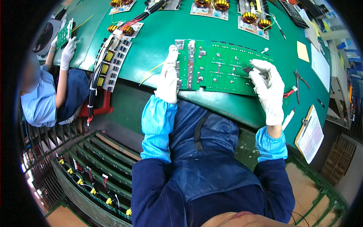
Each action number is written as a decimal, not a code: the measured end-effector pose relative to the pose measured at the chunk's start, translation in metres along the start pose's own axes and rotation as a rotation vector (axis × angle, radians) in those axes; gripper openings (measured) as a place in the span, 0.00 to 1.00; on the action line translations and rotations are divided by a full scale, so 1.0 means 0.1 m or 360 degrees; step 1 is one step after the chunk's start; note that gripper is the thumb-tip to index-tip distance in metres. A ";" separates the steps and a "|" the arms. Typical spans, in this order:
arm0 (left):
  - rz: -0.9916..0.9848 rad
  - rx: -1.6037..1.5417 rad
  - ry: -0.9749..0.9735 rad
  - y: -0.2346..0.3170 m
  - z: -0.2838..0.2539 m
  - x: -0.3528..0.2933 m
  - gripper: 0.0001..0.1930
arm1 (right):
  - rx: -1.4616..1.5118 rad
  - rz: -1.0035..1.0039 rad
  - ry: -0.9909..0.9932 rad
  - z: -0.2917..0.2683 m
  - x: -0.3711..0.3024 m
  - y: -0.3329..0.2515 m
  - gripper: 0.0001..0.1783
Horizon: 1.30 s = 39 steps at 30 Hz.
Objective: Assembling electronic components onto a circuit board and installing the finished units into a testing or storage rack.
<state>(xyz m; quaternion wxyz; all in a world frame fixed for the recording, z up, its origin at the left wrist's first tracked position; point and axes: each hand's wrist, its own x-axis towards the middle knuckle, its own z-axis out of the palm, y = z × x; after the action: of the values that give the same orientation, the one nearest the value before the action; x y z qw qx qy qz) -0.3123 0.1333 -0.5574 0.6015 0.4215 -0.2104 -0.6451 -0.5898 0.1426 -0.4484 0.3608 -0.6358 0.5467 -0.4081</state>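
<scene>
The green circuit board (223, 68) lies flat at the near edge of the green surface (159, 41), solder side up, its long axis running left to right along that edge. The left hand (168, 77), in a white glove, is clamped over the board's left short end, fingers curled on top beside 2 bright metal strips. The right hand (268, 85), also gloved, rests on the board's right end and pinches a small dark component (247, 69) between thumb and fingertips, just touching the board face. That component lies to the left of the right hand, toward the board's middle, so the right hand is far the nearer of the 2.

Just right of the board, a red-handled tool (290, 92) lies near the edge, with dark pliers (301, 78) beyond it. Farther right, toward the right edge, are a yellow square note (303, 51), a white sheet (320, 65), and a clipboard (311, 133) with a white form hanging over the near right corner. Along the far edge sit boards with yellow wound coils (222, 5). At the left, a long assembly with yellow blocks and a black wire bundle (107, 62) overhangs the near edge.

At the far left corner, another person's gloved hand (68, 51) holds a small green board (65, 33). Below the surface, a green rack (94, 178) holds more boards on edge.
</scene>
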 end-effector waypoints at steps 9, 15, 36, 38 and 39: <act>-0.0085 -0.0174 -0.0081 0.15 0.18 -0.07 0.25 | -0.0074 0.0160 0.0199 -0.10 -0.35 0.03 0.13; -0.0089 0.0106 0.0005 0.24 0.30 -0.19 0.32 | -0.1027 -0.0261 0.0258 -0.48 -0.85 0.18 0.15; -0.0014 0.0264 0.0129 0.24 0.51 -0.20 0.40 | -0.1701 0.0444 0.0413 -0.91 -2.41 0.59 0.13; 0.0017 0.0269 0.0139 0.26 0.48 -0.21 0.40 | -0.1463 0.0396 0.0139 -0.96 -2.45 0.58 0.14; 0.0035 0.0234 0.0129 0.29 0.46 -0.23 0.40 | -0.1211 0.0334 -0.0138 -0.95 -2.38 0.55 0.15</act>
<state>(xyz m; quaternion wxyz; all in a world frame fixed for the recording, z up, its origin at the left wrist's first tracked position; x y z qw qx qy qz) -0.3332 0.1390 -0.5029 0.5842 0.4879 -0.2373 -0.6037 -0.7150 0.3697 -0.4889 0.1617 -0.6815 0.7052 -0.1101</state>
